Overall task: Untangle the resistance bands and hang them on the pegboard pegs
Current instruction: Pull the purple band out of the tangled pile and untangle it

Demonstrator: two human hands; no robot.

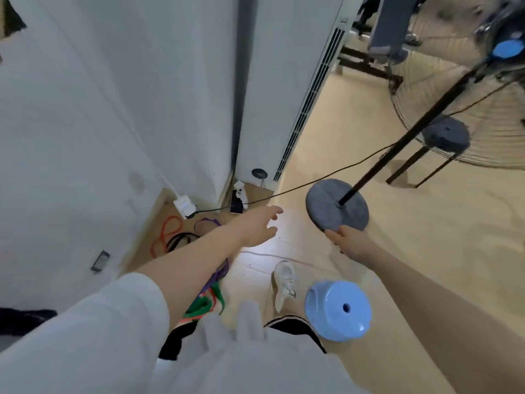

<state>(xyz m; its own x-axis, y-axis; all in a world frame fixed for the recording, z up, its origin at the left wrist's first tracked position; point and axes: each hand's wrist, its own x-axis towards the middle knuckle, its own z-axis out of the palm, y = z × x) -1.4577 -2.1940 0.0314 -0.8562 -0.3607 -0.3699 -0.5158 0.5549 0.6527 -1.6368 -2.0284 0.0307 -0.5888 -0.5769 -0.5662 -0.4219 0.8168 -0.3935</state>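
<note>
Against the white wall (85, 123) on the left, loose resistance bands (170, 237) lie on the tan floor (397, 251): an orange loop, a black one beside it, and a purple one (208, 222) just beyond, near a white power strip (184, 206). Closer in, a tangle of purple, green and orange bands (208, 297) lies partly hidden under the left forearm. The left hand (255, 226) reaches forward above the floor with fingers relaxed and spread, holding nothing. A white sneaker (284, 282) stands on the floor below it. The right hand (348, 240) touches the near rim of a grey round fan base (326, 206); its fingers seem to curl around the edge, though blur makes the grip uncertain. A light blue round stool (338, 309) sits nearest the viewer, and a dark stool (445, 135) stands farther right before the wire fan guard (488, 132). A tall white air-conditioning unit (284, 81) fills the corner.
</note>
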